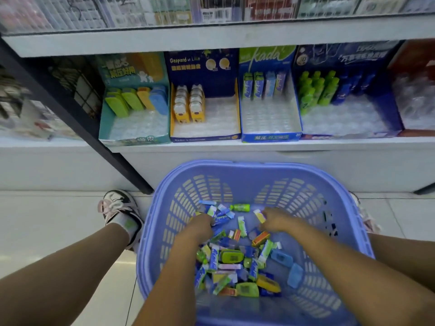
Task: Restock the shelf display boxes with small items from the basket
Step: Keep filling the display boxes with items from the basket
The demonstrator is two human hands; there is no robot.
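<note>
Left hand [203, 224] and right hand [277, 220] deep among small items [235, 262] in blue basket [164, 184], fingers curled; whether gripping anything, cannot tell.

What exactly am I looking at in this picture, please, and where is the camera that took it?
There is no machine here: a person wears one wide-angle camera on the head, looking forward and down, so you see their own arms. The left hand and right hand both reach into a purple basket in front of them, among a pile of small packets. Their fingers curl into the pile, but whether either grip has closed on anything I cannot tell. Above, on the white shelf, stand open display boxes, each only partly filled at the back.
</note>
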